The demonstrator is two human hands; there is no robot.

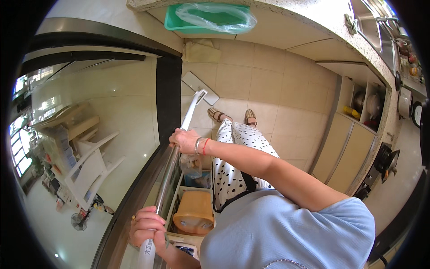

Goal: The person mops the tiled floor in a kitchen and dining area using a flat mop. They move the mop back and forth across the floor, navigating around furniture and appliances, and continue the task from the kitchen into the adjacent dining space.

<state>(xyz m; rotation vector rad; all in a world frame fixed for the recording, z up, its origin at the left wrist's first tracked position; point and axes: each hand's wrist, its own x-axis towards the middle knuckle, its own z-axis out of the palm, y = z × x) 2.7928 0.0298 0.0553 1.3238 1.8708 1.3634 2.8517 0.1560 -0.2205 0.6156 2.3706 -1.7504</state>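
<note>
I hold a flat mop with both hands. Its pole (167,178) slants from the lower left up to a white swivel neck (192,107). The grey-white mop head (207,93) lies flat on the tiled floor, just in front of my sandals. My left hand (148,227) is closed round the white grip at the top end of the pole. Farther down, my right hand (185,141) wraps the pole near its middle, with a silver bangle and a red string at the wrist. The fingers' far sides are hidden.
A cloth (201,50) lies on the floor by the black door frame (168,98). A green bin (210,19) with a plastic liner hangs at the cabinet front. Close on my left are a rack with an orange-yellow container (194,212) and a glass panel. Cabinets (342,152) line the right.
</note>
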